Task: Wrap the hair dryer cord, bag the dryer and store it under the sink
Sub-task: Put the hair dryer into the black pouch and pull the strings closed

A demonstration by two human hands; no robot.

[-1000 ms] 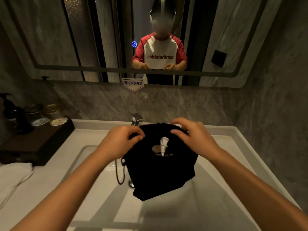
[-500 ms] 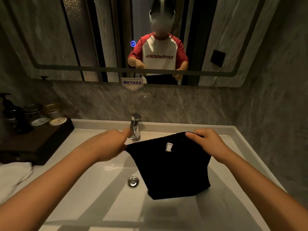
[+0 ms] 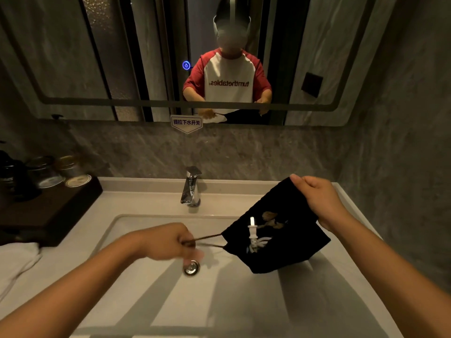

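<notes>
A black drawstring bag (image 3: 280, 242) hangs over the right side of the white sink basin (image 3: 146, 298). A white plug (image 3: 252, 231) and a loop of white cord poke out of the bag's mouth; the dryer itself is hidden inside. My left hand (image 3: 168, 241) pinches the two drawstrings (image 3: 207, 241) and holds them taut to the left of the bag. My right hand (image 3: 317, 201) grips the bag's upper right corner, raised above the basin's rim.
A chrome faucet (image 3: 191, 187) stands behind the basin, and a round drain (image 3: 191, 267) lies below my left hand. A dark tray (image 3: 46, 211) with jars and a pump bottle sits at the left, a white towel (image 3: 17, 262) in front of it. A mirror hangs above.
The bag's mouth has been drawn narrower. My left hand slid left along the drawstrings, pulling them out taut, while my right hand lifted the bag's corner up and to the right.
</notes>
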